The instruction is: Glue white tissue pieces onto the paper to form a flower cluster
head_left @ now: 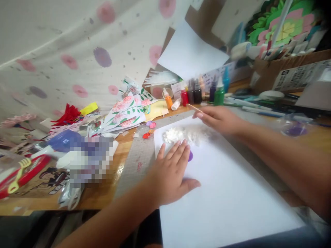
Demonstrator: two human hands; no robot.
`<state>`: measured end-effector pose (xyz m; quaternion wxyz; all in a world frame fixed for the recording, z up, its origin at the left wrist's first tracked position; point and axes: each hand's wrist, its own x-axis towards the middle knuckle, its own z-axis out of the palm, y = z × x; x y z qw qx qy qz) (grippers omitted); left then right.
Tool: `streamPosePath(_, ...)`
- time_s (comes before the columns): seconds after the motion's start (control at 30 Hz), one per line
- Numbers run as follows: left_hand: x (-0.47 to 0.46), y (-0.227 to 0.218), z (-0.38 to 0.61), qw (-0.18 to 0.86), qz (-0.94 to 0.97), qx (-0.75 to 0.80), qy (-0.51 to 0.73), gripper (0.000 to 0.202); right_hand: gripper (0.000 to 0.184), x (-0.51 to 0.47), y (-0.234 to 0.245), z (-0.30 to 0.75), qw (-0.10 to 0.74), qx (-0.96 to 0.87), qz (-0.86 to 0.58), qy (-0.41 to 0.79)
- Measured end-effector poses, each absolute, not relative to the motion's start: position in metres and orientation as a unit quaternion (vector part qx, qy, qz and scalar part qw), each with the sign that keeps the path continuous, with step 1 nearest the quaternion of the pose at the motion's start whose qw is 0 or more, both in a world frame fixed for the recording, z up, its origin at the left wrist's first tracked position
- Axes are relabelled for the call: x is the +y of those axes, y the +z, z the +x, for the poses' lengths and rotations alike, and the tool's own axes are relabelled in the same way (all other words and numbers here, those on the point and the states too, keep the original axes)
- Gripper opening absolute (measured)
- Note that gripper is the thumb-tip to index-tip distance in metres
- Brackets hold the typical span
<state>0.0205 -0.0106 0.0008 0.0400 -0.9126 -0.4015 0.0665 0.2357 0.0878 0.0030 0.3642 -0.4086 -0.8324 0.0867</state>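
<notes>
A white sheet of paper (pixel 227 193) lies on the wooden table in front of me. My left hand (pixel 170 172) rests flat on its left part, fingers stretched out, next to a small purple blob (pixel 190 156). A patch of white fluffy stuff (pixel 186 135) sits near the sheet's far edge. My right hand (pixel 219 119) is closed in a pinch on a thin wooden stick (pixel 194 107), just beyond that patch.
A row of coloured paint bottles (pixel 199 93) stands behind the sheet. Painted flower papers (pixel 129 108) and red and purple paint dabs (pixel 149 129) lie to the left. A red tennis-like racket (pixel 28 174), cardboard box (pixel 284 69) and pens fill the sides.
</notes>
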Motion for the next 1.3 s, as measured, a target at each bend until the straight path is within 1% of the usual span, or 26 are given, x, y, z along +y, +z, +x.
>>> streamPosePath(0.13, -0.009, 0.001, 0.024, -0.036, -0.915, -0.394, 0.079, 0.075, 0.039, 0.087, 0.004, 0.237, 0.351, -0.830, -0.421, 0.100)
streamPosePath(0.27, -0.010, 0.000, 0.024, -0.059, -0.908, -0.407, 0.081, 0.074, 0.039, 0.087, 0.005, 0.237, 0.351, -0.827, -0.428, 0.101)
streamPosePath(0.47, -0.013, -0.006, 0.023, -0.034, -0.912, -0.403, 0.067, 0.076, 0.039, 0.087, 0.004, 0.237, 0.347, -0.837, -0.413, 0.097)
streamPosePath(0.6, -0.015, -0.008, 0.018, 0.036, -0.917, -0.397, -0.001, 0.080, 0.041, 0.087, 0.005, 0.238, 0.352, -0.830, -0.420, 0.103)
streamPosePath(0.67, -0.016, -0.007, 0.015, 0.061, -0.910, -0.411, -0.013, 0.081, 0.043, 0.087, 0.006, 0.238, 0.352, -0.823, -0.433, 0.106)
streamPosePath(0.73, -0.015, -0.005, 0.013, 0.059, -0.904, -0.424, 0.007, 0.076, 0.048, 0.086, 0.008, 0.238, 0.349, -0.818, -0.443, 0.109)
streamPosePath(0.8, -0.012, -0.003, 0.013, 0.045, -0.899, -0.434, 0.036, 0.067, 0.051, 0.086, 0.009, 0.237, 0.346, -0.817, -0.448, 0.109)
streamPosePath(0.93, -0.007, 0.001, 0.015, 0.030, -0.899, -0.432, 0.061, 0.052, 0.048, 0.086, 0.007, 0.238, 0.337, -0.823, -0.445, 0.103)
streamPosePath(1.03, -0.009, -0.001, 0.014, 0.031, -0.902, -0.427, 0.057, 0.050, 0.044, 0.087, 0.005, 0.239, 0.341, -0.830, -0.428, 0.104)
streamPosePath(1.13, -0.013, -0.006, 0.011, 0.061, -0.890, -0.452, 0.033, 0.052, 0.045, 0.084, 0.006, 0.236, 0.351, -0.833, -0.416, 0.101)
streamPosePath(1.3, -0.015, -0.008, 0.010, 0.062, -0.882, -0.465, 0.041, 0.051, 0.045, 0.058, 0.012, 0.229, 0.308, -0.834, -0.450, 0.086)
